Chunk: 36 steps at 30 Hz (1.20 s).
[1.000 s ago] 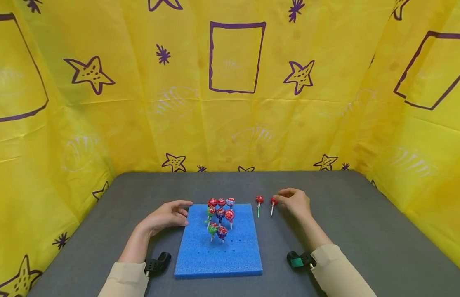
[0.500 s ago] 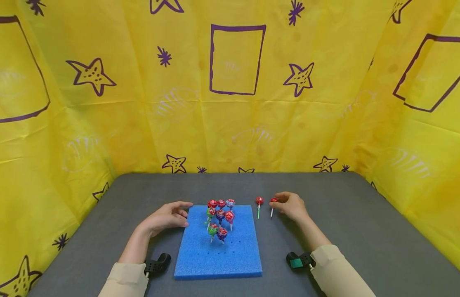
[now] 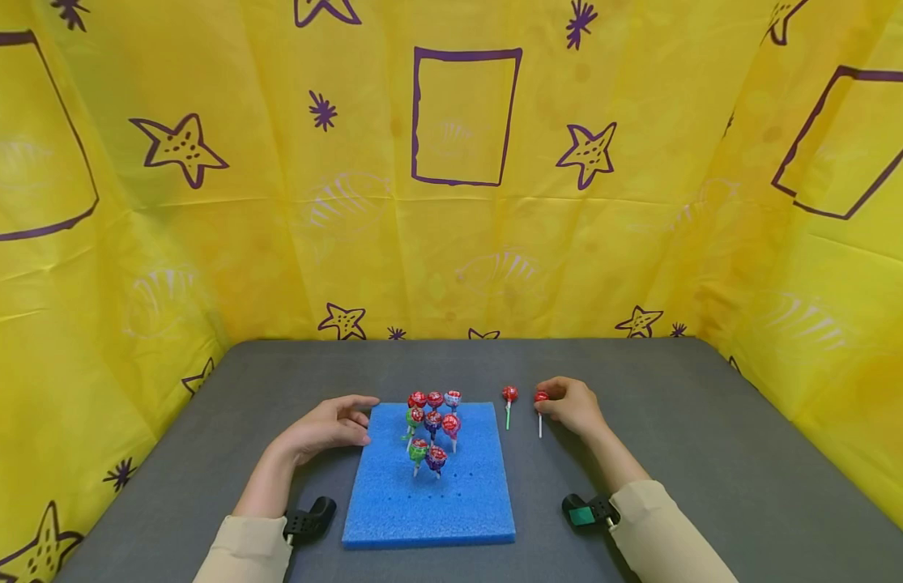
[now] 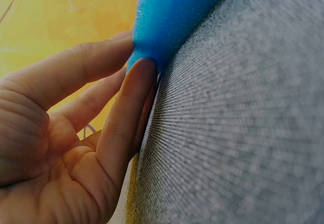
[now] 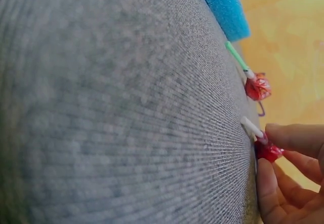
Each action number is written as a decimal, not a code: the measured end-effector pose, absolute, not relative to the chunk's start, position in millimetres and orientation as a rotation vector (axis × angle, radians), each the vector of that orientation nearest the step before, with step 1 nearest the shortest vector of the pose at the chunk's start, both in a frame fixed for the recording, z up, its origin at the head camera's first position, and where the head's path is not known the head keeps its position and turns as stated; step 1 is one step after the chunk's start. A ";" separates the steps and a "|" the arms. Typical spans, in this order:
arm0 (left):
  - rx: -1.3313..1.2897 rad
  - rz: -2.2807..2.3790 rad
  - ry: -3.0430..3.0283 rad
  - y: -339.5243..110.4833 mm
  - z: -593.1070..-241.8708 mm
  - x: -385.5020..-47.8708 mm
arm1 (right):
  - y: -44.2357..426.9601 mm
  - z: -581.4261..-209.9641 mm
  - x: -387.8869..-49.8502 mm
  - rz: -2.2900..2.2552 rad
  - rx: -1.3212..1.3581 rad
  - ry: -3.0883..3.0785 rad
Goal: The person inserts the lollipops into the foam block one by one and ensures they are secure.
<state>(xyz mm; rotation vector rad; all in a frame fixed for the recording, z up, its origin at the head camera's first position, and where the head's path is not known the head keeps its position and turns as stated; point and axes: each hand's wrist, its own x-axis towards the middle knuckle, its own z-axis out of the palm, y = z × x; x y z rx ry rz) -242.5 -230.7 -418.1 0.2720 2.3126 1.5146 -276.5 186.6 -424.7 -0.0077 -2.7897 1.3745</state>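
Observation:
With thumb and fingertips my right hand [image 3: 573, 405] pinches the red wrapped head of a lollipop [image 5: 267, 150]. Its white stick [image 3: 540, 426] points toward me, low over the table. Just left of it lies another red lollipop [image 3: 509, 393] with a green stick. On the left, my left hand [image 3: 330, 421] touches the left edge of a blue foam board [image 3: 466, 514], its index finger extended to the far corner and its thumb against the side. Several wrapped lollipops [image 3: 432, 421] stand upright in the board, in rows toward its far half.
Small holes [image 3: 444, 494] show in the nearer part of the foam board. A grey cloth-covered table [image 3: 291, 364] lies under everything. Yellow patterned curtains [image 3: 451, 243] enclose the back and sides. Each wrist carries a black strap device [image 3: 310, 519].
My right hand has taken hold of the white-stick lollipop and shifted it slightly right and toward me. The left hand stays at the board's edge.

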 end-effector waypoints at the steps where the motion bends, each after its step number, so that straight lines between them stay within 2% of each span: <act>1: 0.271 1.514 2.313 -230.7 -417.9 -242.4 | 186.8 -424.8 -276.6 1.377 -0.010 -2.787; 36: 0.239 1.503 2.323 -229.4 -416.6 -241.9 | 186.9 -420.3 -273.3 1.432 -0.070 -2.670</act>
